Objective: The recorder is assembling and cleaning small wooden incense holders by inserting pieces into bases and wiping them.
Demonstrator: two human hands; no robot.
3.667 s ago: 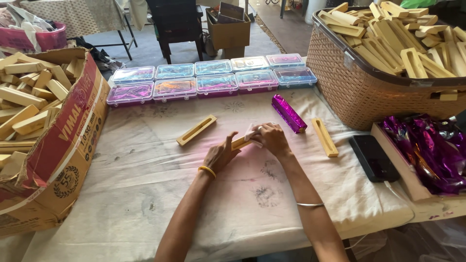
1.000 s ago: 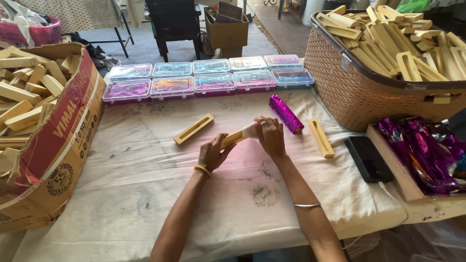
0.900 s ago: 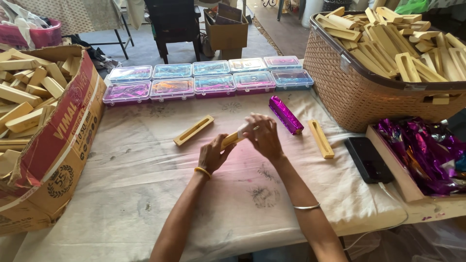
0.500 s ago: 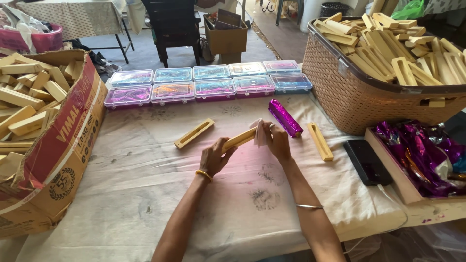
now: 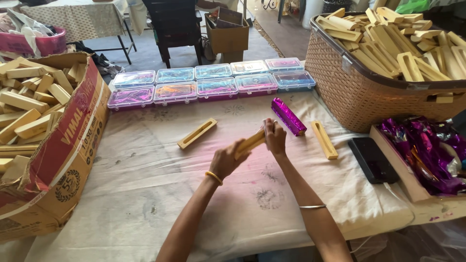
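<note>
A long, pale yellow wooden piece [image 5: 251, 141] is held just above the cloth-covered bench [image 5: 145, 194], near its middle, tilted so that its far end is raised; the left hand [image 5: 225, 160] has its fingers clamped round the near end, and the right hand [image 5: 275, 137] has its fingers closed over the far end. Much of the piece is hidden by both hands, so a slot like that of the two similar pieces [image 5: 197, 133] lying on the bench cannot be made out.
</note>
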